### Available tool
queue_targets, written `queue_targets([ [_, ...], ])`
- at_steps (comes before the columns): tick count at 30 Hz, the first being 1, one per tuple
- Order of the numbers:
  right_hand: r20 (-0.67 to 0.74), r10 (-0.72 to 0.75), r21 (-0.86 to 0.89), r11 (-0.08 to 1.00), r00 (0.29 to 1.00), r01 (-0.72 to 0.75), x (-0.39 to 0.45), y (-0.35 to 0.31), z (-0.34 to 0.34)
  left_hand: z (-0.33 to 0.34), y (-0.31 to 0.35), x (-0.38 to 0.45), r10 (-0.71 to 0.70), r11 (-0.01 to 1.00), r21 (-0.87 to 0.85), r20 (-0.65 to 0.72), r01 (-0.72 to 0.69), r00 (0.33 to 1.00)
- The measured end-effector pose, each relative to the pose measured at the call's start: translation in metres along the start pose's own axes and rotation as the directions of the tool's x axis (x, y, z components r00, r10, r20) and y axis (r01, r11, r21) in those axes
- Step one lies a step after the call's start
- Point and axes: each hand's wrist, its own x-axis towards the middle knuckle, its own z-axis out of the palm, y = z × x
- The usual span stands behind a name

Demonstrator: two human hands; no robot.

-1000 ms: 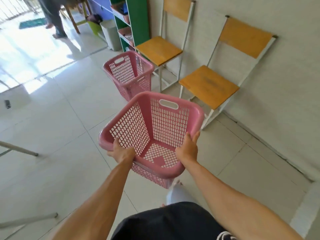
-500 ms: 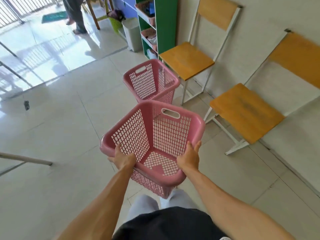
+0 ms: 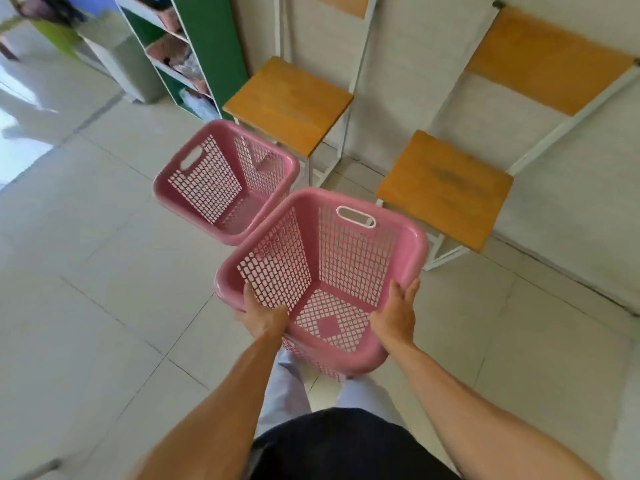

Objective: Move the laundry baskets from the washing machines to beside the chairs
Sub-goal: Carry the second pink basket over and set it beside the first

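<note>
I hold an empty pink laundry basket [image 3: 349, 251] in front of me, tilted a little toward me and above the floor. My left hand [image 3: 264, 317] grips its near rim at the left corner, and my right hand [image 3: 396, 313] grips the near rim at the right. A second pink laundry basket [image 3: 207, 181] stands on the floor just beyond, beside the left wooden chair [image 3: 289, 98]. The right wooden chair [image 3: 446, 185] stands against the wall, just past the held basket's far right corner. The held basket's far left corner overlaps the second basket in view.
A green shelf unit [image 3: 211, 53] with folded items stands left of the chairs. A grey bin [image 3: 128, 64] sits beyond it. The white wall [image 3: 571, 209] runs along the right. Pale floor tiles [image 3: 86, 271] spread out to the left.
I have walked closer to the chairs with the basket in both hands. The floor basket and both chairs now appear larger and nearer, right behind the held basket.
</note>
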Motion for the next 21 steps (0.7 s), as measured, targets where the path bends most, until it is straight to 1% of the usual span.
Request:
queue_targets([
  [5, -0.095, 0.112, 0.027, 0.994, 0.989, -0.110, 0.011, -0.017, 0.024, 0.014, 0.033, 0.050, 0.059, 0.992, 0.106, 0.125, -0.072, 0.990],
  [9, -0.137, 0.150, 0.052, 0.988, 0.979, -0.144, 0.032, -0.024, 0.034, 0.035, 0.047, 0.080, 0.086, 0.984, 0.140, 0.183, -0.112, 0.979],
  [13, -0.141, 0.165, 0.082, 0.985, 0.976, -0.155, 0.059, -0.027, 0.048, 0.059, 0.044, 0.107, 0.071, 0.980, 0.170, 0.165, -0.100, 0.984],
  [16, -0.125, 0.142, 0.085, 0.988, 0.982, -0.132, 0.086, -0.023, 0.066, 0.079, 0.031, 0.134, 0.060, 0.987, 0.142, 0.154, -0.082, 0.986],
  [21, -0.104, 0.175, 0.084, 0.982, 0.979, -0.167, 0.137, -0.009, 0.109, 0.113, 0.015, 0.175, 0.061, 0.989, 0.124, 0.121, -0.076, 0.991],
])
